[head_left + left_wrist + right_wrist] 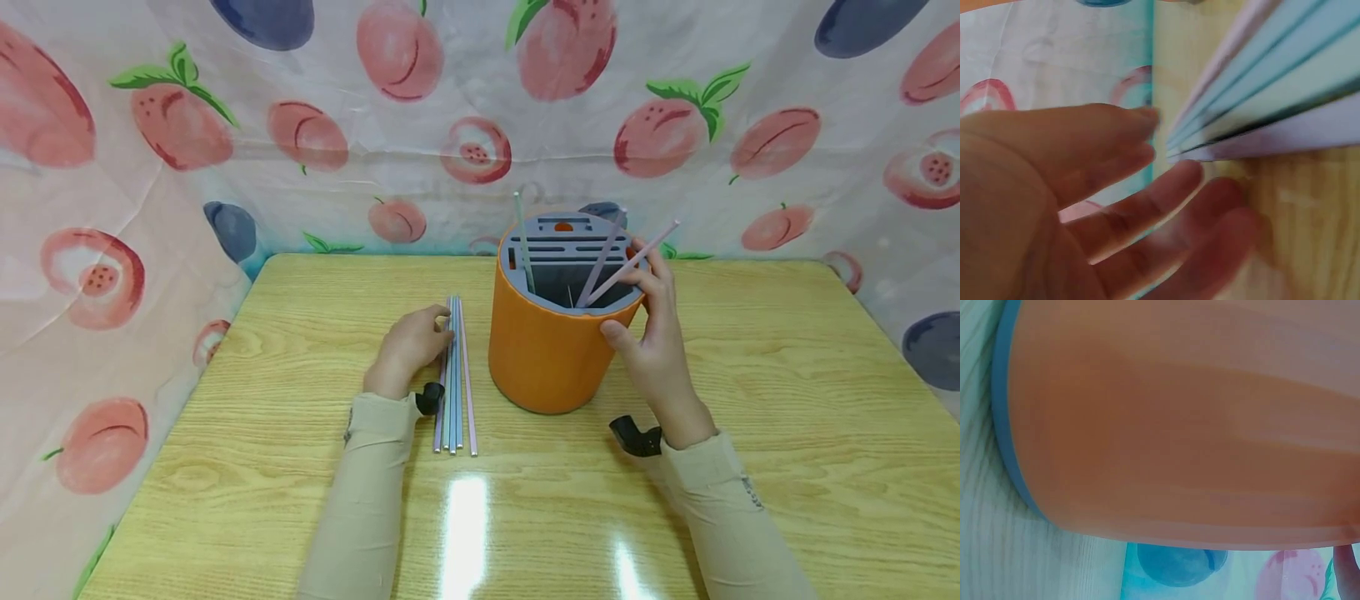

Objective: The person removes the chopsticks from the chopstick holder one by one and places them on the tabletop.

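A round orange knife holder [551, 358] with a grey slotted top stands on the table. One pale green straw [522, 237] and two pinkish-purple straws [637, 257] lean in its large opening. My right hand [660, 337] grips the holder's right side near the rim, thumb in front and fingers towards the back. In the right wrist view the orange wall [1172, 437] hides most of that hand. To the holder's left lies a row of several pastel straws [455, 408]. My left hand [408, 346] is beside their far ends, its fingers [1166, 194] loosely bent and not closed round any straw.
The wooden table [780, 400] extends on both sides of the holder. Behind it and at the sides hangs a fruit-printed cloth [322, 200]. A small black wrist camera [636, 437] is strapped to the right wrist, another [430, 398] to the left.
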`<state>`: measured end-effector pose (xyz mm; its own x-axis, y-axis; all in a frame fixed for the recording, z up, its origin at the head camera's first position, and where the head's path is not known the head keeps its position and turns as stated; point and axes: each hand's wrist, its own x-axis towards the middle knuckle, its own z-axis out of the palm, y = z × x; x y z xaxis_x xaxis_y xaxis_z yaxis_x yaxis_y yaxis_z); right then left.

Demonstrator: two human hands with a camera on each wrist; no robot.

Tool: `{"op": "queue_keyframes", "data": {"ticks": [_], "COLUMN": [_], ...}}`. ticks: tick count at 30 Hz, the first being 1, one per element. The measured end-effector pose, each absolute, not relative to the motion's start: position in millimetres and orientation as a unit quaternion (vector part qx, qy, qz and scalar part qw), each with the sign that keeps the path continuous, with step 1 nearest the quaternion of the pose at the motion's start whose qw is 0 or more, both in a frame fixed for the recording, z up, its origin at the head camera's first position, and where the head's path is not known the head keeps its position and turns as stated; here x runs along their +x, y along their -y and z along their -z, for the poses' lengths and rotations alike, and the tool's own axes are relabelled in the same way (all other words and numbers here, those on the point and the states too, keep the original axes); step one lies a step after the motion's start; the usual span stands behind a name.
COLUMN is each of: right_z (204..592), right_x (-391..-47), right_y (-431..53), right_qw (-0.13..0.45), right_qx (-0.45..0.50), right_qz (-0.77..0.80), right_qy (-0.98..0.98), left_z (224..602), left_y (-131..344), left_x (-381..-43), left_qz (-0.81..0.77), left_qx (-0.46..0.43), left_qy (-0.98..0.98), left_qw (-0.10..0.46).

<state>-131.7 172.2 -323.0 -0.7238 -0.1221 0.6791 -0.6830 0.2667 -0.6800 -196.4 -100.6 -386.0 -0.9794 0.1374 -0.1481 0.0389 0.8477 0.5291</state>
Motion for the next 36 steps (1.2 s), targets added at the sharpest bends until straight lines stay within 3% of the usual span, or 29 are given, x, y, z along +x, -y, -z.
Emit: {"op": "queue_keyframes", "data": {"ticks": [9, 30, 36], "right_z": [323, 322, 323], "right_x": [-132, -133, -133], "right_y": [-172, -172, -171], "right_qw": [0.259, 0.26, 0.26], "right_qx": [0.271, 0.28, 0.278], "right_qz": [-0.54, -0.541, -0.543], "right_qy": [0.754, 0.749, 0.748], "left_z": [353, 314, 307], "left_y": [96, 60, 55], "left_x": [-190, -164, -159], "left_qz": [-0.315, -0.397, -0.414], "left_qx": [0.093, 0.226, 0.253], "left_qy": [-0.943, -0.859, -0.836], "left_qw": [-0.049, -0.231, -0.255]}}
